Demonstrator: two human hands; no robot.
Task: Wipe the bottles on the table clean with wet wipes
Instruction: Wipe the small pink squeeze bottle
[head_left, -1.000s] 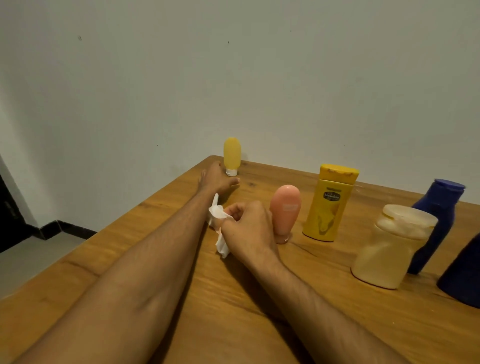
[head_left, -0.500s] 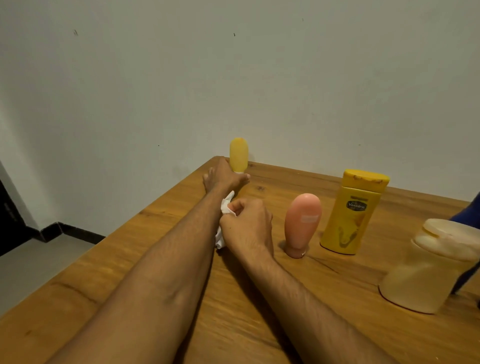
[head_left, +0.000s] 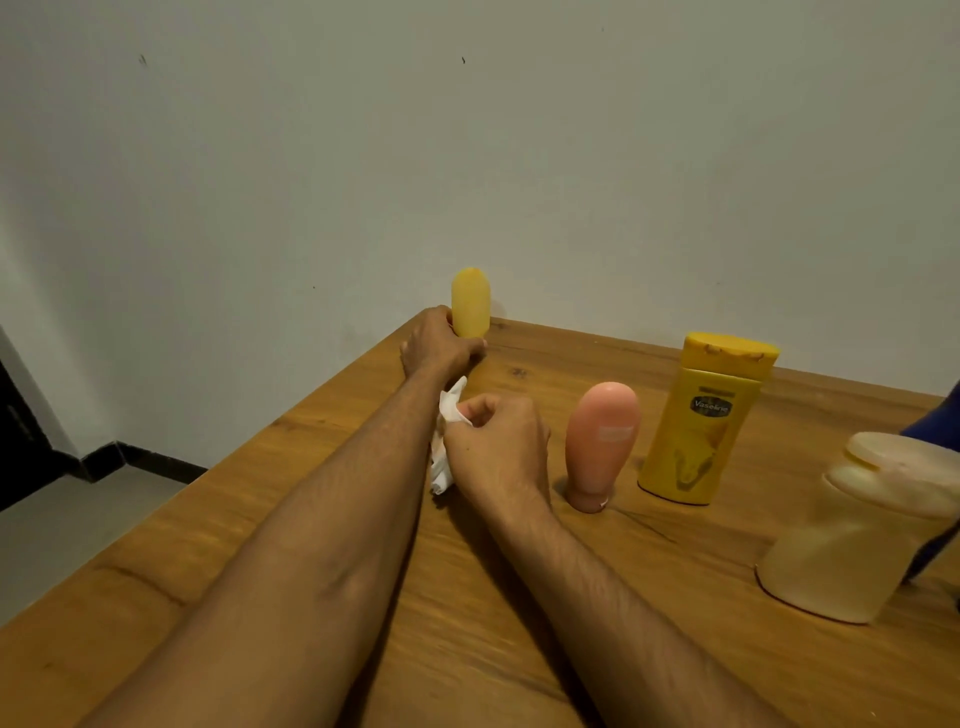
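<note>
1. Yellow plastic first — my left hand (head_left: 441, 347) is wrapped round the base of the small tube (head_left: 470, 304) at the table's (head_left: 649, 597) far corner, fingers closed on its lower end.
2. My right hand (head_left: 498, 447) is curled shut on the crumpled wipe (head_left: 445, 441), held near the table's middle, well short of the tube.
3. To do this well, I judge I should grip the tube low and firm, lift it straight up and bring it to the wipe — it is narrow-footed and would tip under a sideways push.
4. The tube stands upright, long axis vertical, rounded end up and cap end down, hidden by my fingers.
5. Pink bottle (head_left: 602, 441), Vaseline bottle (head_left: 701, 421) and cream jar (head_left: 857, 530) stand upright in a row to my right; a blue bottle (head_left: 935, 426) shows only at the edge.
6. Whether any bottle is clean yet, I cannot tell.
</note>
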